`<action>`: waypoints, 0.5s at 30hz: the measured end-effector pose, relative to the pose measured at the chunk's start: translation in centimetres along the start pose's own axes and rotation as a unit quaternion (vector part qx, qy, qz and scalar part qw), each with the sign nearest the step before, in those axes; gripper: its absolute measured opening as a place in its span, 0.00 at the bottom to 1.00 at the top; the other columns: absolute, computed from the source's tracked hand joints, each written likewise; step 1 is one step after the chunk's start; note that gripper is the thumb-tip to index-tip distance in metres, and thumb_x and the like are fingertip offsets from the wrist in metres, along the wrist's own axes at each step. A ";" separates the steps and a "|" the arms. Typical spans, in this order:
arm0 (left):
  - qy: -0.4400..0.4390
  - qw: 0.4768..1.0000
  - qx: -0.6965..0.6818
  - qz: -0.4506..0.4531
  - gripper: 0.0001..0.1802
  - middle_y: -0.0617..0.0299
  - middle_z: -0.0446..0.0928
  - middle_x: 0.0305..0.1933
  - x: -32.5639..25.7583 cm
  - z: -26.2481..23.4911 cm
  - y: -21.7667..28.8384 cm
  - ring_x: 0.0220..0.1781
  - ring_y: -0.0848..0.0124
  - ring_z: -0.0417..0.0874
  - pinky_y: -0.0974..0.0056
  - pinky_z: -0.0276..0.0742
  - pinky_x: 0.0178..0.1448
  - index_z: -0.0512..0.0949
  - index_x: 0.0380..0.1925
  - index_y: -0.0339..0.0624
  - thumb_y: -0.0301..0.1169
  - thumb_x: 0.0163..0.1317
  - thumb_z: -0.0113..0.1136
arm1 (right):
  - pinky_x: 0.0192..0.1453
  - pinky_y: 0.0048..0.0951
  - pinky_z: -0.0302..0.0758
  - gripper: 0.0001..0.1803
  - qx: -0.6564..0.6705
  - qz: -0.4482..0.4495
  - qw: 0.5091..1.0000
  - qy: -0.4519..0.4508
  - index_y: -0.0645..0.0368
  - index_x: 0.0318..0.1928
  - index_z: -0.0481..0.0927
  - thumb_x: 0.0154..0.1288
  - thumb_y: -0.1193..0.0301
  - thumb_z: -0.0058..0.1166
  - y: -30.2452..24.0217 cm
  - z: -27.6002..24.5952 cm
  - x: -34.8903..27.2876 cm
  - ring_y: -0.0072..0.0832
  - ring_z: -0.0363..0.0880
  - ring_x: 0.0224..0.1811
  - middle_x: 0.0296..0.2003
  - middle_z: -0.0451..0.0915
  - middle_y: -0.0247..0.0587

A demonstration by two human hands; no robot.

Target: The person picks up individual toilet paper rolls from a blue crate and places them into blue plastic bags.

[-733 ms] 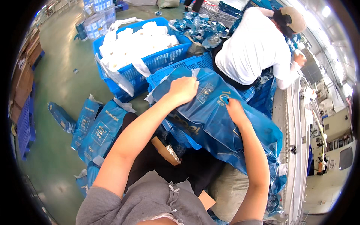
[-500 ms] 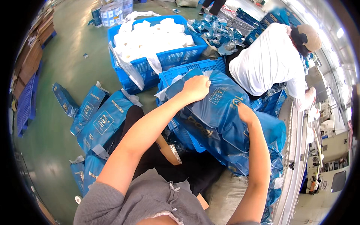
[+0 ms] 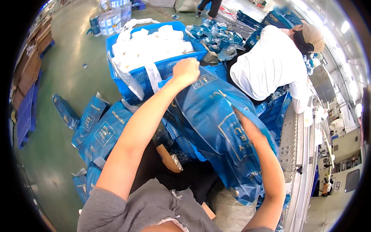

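Note:
A large blue plastic bag (image 3: pixel 210 120) with pale printing hangs in front of me, creased and held up at its far end. My left hand (image 3: pixel 186 72) is closed in a fist on the bag's far left corner. On the other side, my right hand (image 3: pixel 247 125) reaches into a fold or opening of the bag, and its fingers are hidden by the plastic. Beneath the bag, part of a blue crate (image 3: pixel 189 145) shows. Just beyond my left hand stands a blue basket (image 3: pixel 176 62) heaped with white rolls (image 3: pixel 150 46).
Several filled blue bags (image 3: pixel 103 133) lie on the floor at left. A person in a white top (image 3: pixel 259 63) bends over at the right, beside a metal conveyor rail (image 3: pixel 291 143). Crumpled blue film (image 3: pixel 216 36) is piled at the back. An open cardboard piece (image 3: pixel 167 159) lies near my legs.
My left hand has moved left and farther away, drawing the bag's corner up. The right hand has gone deeper into the plastic, and the bag has turned and stretched out.

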State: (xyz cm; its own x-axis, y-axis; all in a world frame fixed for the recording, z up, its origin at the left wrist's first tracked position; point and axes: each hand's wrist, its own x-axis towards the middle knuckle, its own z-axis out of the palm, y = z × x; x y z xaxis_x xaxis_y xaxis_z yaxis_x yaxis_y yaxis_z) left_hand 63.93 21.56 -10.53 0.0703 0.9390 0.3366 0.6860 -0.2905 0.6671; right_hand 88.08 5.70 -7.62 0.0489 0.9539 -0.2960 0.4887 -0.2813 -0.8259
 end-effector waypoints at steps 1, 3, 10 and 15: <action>-0.001 1.000 -0.005 -0.006 0.16 0.46 0.79 0.34 0.4 -0.2 0.8 0.40 0.46 0.78 0.47 0.72 0.44 0.77 0.26 0.37 0.38 0.63 0.46 | 0.58 0.41 0.67 0.28 -0.288 -0.221 0.932 0.005 0.55 0.60 0.67 0.59 0.66 0.58 5.6 -2.1 -0.7 0.47 0.70 0.55 0.54 0.71 0.52; -0.009 1.000 0.030 0.004 0.17 0.46 0.79 0.36 -0.2 0.1 1.1 0.40 0.47 0.78 0.47 0.73 0.44 0.76 0.28 0.37 0.38 0.65 0.44 | 0.57 0.40 0.67 0.26 -0.426 -0.257 0.864 0.069 0.55 0.59 0.68 0.60 0.69 0.57 5.7 -2.3 -2.7 0.48 0.72 0.53 0.53 0.73 0.53; -0.188 0.915 0.069 0.351 0.34 0.50 0.72 0.52 -11.0 1.8 6.9 0.59 0.56 0.68 0.44 0.56 0.62 0.69 0.55 0.42 0.50 0.50 0.57 | 0.49 0.30 0.71 0.32 -0.285 -0.046 0.957 -0.008 0.59 0.55 0.67 0.49 0.71 0.66 3.3 -3.4 -4.7 0.33 0.76 0.43 0.42 0.78 0.45; -0.217 0.948 0.167 0.164 0.28 0.46 0.78 0.43 -7.3 2.9 7.0 0.51 0.54 0.76 0.49 0.64 0.54 0.78 0.40 0.37 0.51 0.49 0.51 | 0.51 0.32 0.75 0.29 0.182 0.061 0.981 0.008 0.59 0.54 0.68 0.51 0.72 0.66 3.5 -4.9 -7.6 0.30 0.77 0.46 0.40 0.74 0.35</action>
State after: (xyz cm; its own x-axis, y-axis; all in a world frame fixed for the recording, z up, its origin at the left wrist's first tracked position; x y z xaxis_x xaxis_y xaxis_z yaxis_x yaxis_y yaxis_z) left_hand 70.36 13.23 -10.26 0.5610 0.8164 0.1368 0.7615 -0.5738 0.3016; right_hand 93.72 -2.06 -5.89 0.1030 0.9117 -0.3976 0.1346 -0.4088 -0.9026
